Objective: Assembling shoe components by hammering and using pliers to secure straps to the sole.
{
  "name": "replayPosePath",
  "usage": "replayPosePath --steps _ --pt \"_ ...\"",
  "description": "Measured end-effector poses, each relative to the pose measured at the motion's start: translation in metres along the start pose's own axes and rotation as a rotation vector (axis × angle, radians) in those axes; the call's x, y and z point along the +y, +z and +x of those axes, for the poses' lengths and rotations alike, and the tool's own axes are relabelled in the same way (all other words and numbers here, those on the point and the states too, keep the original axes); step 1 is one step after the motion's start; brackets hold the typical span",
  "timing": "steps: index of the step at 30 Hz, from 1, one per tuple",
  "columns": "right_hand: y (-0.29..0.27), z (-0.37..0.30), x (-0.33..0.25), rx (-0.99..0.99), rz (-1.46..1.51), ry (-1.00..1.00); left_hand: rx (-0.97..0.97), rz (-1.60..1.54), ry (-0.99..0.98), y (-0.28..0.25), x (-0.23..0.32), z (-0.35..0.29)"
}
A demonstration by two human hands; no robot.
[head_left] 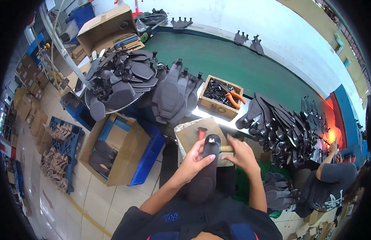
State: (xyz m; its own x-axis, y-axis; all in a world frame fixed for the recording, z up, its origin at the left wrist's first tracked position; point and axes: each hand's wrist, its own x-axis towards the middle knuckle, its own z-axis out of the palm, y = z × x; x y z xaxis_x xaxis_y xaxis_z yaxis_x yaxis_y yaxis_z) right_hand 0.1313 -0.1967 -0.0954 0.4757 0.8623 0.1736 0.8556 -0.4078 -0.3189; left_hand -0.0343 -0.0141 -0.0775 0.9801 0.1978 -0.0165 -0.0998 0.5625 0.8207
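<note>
Basically, the dark sole is held over the board by the left hand, fingers wrapped round it, presumably for steadiness; a wooden handle is flanked by the right hand, finger grip unclear.

Holding a dark sole near its black tip in the left hand. Having the right hand about a wooden handle, with thumb and fingers apart. Leaning over a pale board with a red piece on it. Facing a wooden box of small black parts, topped with orange-handled pliers. Flanked by more soles at left and right, near a co-worker at far right.
</note>
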Motion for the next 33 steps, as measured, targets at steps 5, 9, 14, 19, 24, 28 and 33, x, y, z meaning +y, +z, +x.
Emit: replayPosePath --steps 5,9,14,19,24,28,33 --pt "0.038 -0.066 0.024 0.35 -0.209 0.186 0.209 0.143 0.213 0.002 0.001 0.016" --pt "0.053 -0.134 0.034 0.483 -0.007 0.503 0.451 1.017 0.411 -0.03 -0.024 0.06" --pt "0.046 -0.17 -0.016 0.707 0.915 0.68 0.579 1.492 0.714 -0.023 -0.007 0.093" --pt "0.054 -0.148 -0.036 1.023 1.57 0.61 0.314 1.5 0.676 -0.052 0.018 0.201" --pt "0.048 -0.151 -0.017 1.079 1.223 0.814 0.154 1.78 0.472 -0.08 0.03 0.278" --pt "0.05 -0.152 -0.021 0.944 1.145 0.766 0.156 1.902 0.4 -0.085 0.035 0.294" --pt "0.047 -0.136 -0.021 0.948 1.052 0.625 0.121 1.569 0.618 -0.055 0.048 0.261"
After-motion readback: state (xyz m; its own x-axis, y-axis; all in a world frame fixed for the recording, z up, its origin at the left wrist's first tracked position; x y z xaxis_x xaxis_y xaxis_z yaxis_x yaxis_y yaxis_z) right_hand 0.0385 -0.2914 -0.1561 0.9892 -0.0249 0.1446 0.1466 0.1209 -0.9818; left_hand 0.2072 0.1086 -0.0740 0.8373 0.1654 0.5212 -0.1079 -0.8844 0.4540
